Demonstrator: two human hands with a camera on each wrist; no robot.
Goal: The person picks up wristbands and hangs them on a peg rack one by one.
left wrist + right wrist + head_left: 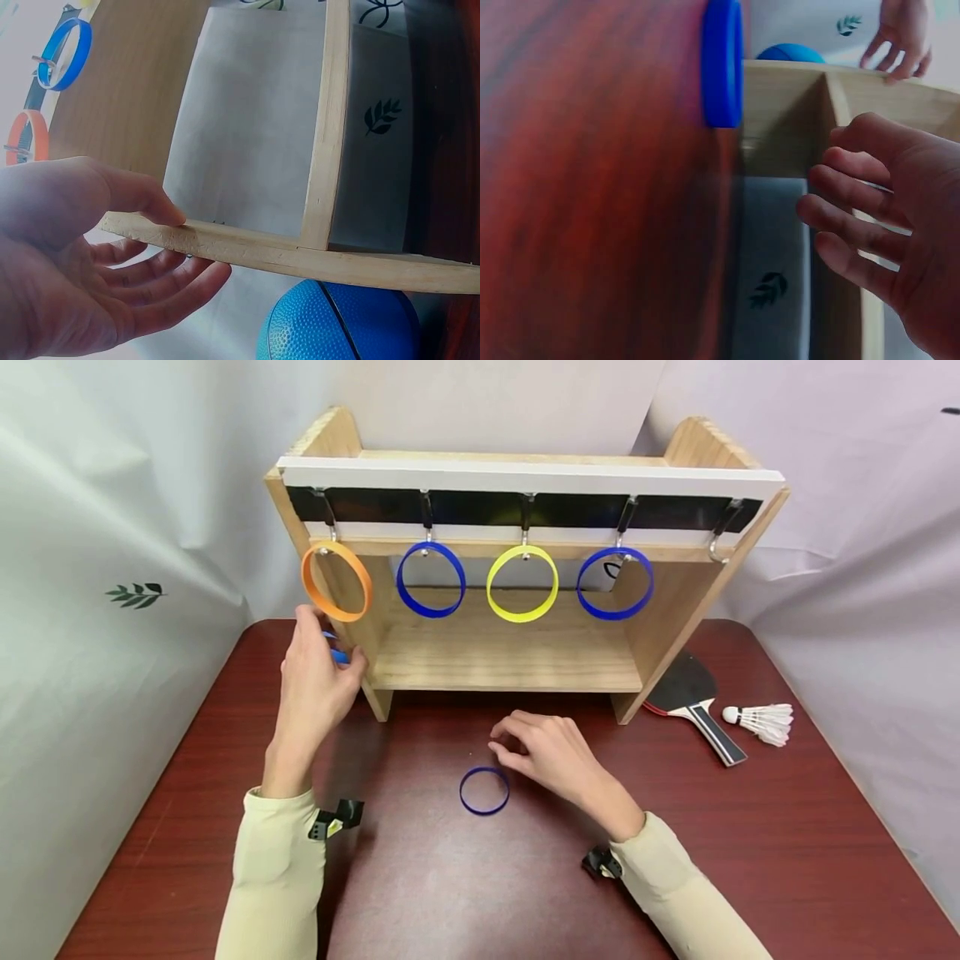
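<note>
My left hand [311, 685] grips the left side panel of a wooden shelf [502, 672]; in the left wrist view the thumb is on one face of the panel [247, 255], the fingers on the other. My right hand [558, 756] hovers over the table in front of the shelf, fingers loosely bent, holding nothing. Just to its left lies a dark blue ring [462, 793] on the table. From hooks along the shelf's front rail hang an orange ring [367, 589], a blue ring [401, 585], a yellow ring [553, 585] and another blue ring [649, 585].
The rightmost hook [717, 552] has no ring. A blue ball [337, 322], partly hidden, sits beyond the left panel. To the right of the shelf lie a table-tennis paddle [686, 681] and a shuttlecock [761, 722] on the dark red table [795, 843]. White sheeting [112, 527] surrounds the table.
</note>
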